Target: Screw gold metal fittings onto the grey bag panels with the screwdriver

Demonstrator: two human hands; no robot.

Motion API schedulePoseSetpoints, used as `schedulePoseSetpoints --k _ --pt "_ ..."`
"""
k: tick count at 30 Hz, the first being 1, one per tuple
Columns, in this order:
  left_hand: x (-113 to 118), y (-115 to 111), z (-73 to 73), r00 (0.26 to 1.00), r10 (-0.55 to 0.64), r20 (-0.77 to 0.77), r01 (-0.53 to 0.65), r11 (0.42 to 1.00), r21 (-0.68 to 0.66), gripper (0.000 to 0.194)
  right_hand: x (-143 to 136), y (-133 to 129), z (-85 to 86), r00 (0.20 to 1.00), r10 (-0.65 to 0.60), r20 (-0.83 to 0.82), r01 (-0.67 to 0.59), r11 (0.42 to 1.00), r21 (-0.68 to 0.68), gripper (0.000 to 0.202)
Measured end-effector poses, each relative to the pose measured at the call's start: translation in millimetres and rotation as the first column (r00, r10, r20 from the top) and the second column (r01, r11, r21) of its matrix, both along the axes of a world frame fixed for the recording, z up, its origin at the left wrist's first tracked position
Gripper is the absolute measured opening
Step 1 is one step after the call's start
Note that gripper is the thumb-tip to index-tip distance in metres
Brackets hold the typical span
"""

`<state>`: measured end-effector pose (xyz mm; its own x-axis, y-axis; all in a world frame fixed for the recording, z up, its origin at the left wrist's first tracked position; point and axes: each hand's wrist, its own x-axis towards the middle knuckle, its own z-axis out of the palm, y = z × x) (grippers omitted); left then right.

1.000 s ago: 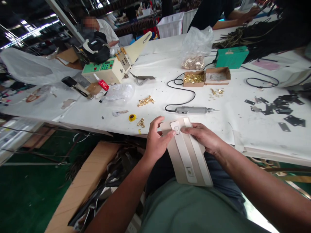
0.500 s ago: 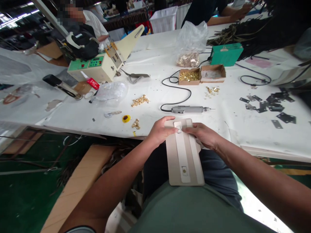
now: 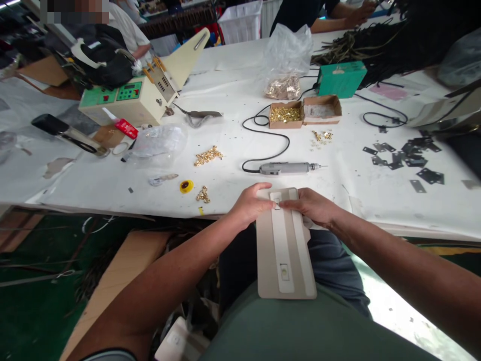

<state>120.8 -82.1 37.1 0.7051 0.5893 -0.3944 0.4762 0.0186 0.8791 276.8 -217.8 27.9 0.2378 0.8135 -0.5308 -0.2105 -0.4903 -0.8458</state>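
Observation:
A flat beige panel (image 3: 268,250) with rounded corners and paler strips rests against my lap and torso. My left hand (image 3: 252,204) grips its upper left edge, thumb on the face near a small cut-out. From the upper right, my right hand (image 3: 310,205) holds the same panel, its thumb beside that cut-out and its other fingers behind, out of sight. A second cut-out low on the middle strip shows a small round metal-coloured spot (image 3: 284,272). Beyond the panel, a grey electric screwdriver (image 3: 285,168) lies on the table, bit pointing right.
Small boxes hold gold hardware (image 3: 286,114). Gold rings (image 3: 208,156) and dark metal plates (image 3: 421,153) lie loose on the white table (image 3: 233,135). A cream machine (image 3: 124,103) stands at left, a green box (image 3: 341,79) farther back. Two people are across the table.
The view has shifted, so the table things sit farther left. My right thumb has moved slightly closer to my left thumb at the upper cut-out. Both hands still hold the panel.

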Motion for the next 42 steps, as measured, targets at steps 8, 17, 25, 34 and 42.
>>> schedulePoseSetpoints --k 8,17,25,34,42 --pt "-8.8 -14.8 -5.7 0.999 -0.012 -0.034 0.012 1.0 -0.014 0.057 -15.8 -10.6 4.2 0.994 0.018 0.104 -0.011 0.997 -0.074 0.016" --pt "11.0 -2.4 -12.7 0.996 -0.047 -0.08 0.051 0.997 0.051 0.056 -6.8 5.3 -2.7 0.973 0.016 0.228 0.017 0.99 -0.14 0.013" --pt "15.0 -9.0 -14.2 0.993 -0.01 -0.115 0.021 0.995 0.097 0.059 -3.1 6.8 -4.5 0.957 0.041 0.287 0.01 0.985 -0.171 0.017" --pt "15.1 -14.6 -20.2 0.993 -0.014 -0.116 0.052 0.942 0.332 0.057 3.5 13.9 -15.6 0.918 0.137 0.372 -0.076 0.982 -0.174 0.015" --pt "5.3 -15.8 -22.1 0.99 -0.095 -0.1 0.134 0.825 0.549 0.049 -2.5 14.9 -11.8 0.861 0.174 0.478 -0.067 0.97 -0.232 0.022"
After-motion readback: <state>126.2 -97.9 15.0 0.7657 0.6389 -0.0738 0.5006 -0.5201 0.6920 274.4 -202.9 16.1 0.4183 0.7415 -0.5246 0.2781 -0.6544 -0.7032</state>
